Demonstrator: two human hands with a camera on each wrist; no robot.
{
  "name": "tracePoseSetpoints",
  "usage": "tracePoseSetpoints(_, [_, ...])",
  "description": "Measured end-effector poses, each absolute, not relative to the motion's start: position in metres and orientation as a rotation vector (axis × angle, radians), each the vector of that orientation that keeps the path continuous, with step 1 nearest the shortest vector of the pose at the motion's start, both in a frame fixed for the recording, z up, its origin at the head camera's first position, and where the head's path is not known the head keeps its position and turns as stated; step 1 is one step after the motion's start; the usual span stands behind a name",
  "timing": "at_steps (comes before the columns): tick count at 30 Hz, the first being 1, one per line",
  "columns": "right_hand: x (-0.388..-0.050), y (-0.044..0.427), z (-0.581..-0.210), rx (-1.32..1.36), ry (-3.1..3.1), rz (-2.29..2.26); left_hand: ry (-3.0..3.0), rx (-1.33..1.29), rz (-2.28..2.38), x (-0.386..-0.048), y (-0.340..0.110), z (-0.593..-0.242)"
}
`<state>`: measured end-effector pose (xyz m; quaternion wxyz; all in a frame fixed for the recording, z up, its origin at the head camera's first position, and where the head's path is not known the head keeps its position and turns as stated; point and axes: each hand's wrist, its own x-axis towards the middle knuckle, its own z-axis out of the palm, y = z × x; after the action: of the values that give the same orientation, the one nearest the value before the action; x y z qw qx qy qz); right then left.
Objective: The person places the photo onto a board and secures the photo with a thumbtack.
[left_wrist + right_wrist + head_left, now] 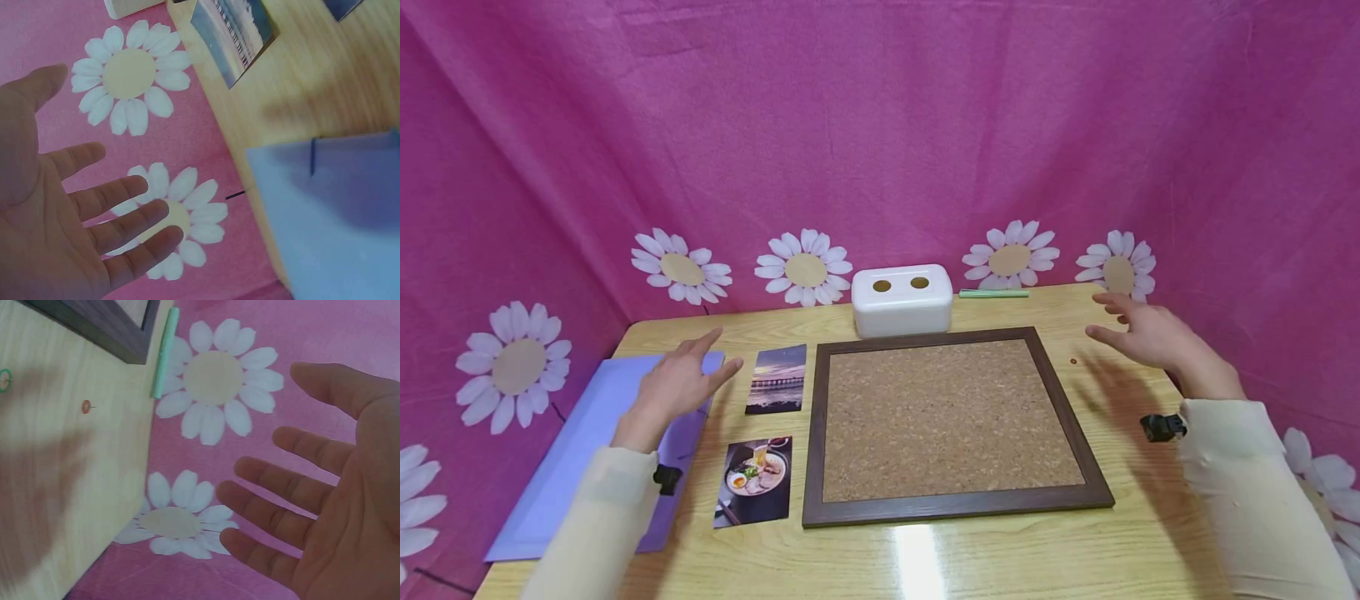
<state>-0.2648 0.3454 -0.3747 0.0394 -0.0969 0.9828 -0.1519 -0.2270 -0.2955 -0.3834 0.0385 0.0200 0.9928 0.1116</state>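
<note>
Pink daisy cloth (880,125) hangs behind the worktop (737,575). With fingers spread and holding nothing, the left hand (673,385) is over the lilac folder (580,429) at the left edge, the right hand (1153,336) near a red pin (1073,361) by the right edge.

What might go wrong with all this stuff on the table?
The green pen might roll off the table: it lies by the back edge. The left hand is near the pier photo, so might nudge it. The tiny red thing seems to have a spike, so it might prick someone.
</note>
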Motion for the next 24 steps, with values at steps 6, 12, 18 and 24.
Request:
tracePoseSetpoints(6, [-0.270, 0.352, -0.389, -0.319, 3.014, -0.568, 3.083, 0.090, 0.457, -0.227, -0.295, -0.396])
tracePoseSetpoints(12, [-0.273, 0.356, -0.403, -0.356, 3.005, -0.681, 3.130, 0.119, 0.585, -0.229, -0.295, -0.409])
tracePoseSetpoints(18, [-0.276, 0.360, -0.414, -0.377, 2.983, -0.753, 3.115, 0.081, 0.657, -0.230, -0.293, -0.416])
tracePoseSetpoints(24, [-0.279, 0.364, -0.427, -0.346, 2.945, -0.801, 3.050, 0.032, 0.707, -0.231, -0.291, -0.423])
